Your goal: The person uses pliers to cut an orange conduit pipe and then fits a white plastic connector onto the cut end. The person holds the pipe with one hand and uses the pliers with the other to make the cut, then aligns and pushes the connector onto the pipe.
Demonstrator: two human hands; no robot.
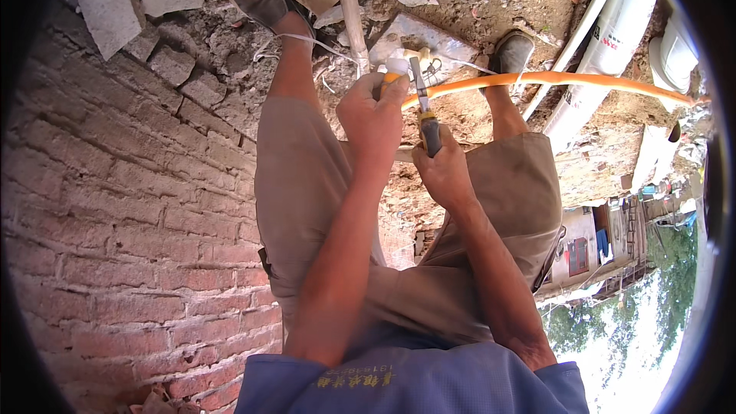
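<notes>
Left hand (372,116) is closed around the left end of the orange hose (567,78), presumably to steady it; a white piece (397,65) sits just beyond the fingers, whether joined to the hose cannot be told. Right hand (446,172), on the body side of the hose, is wrapped round the handle of a tool (427,119), its blade pointing past the hose, likely for control. Hose runs rightward from the left grip.
</notes>
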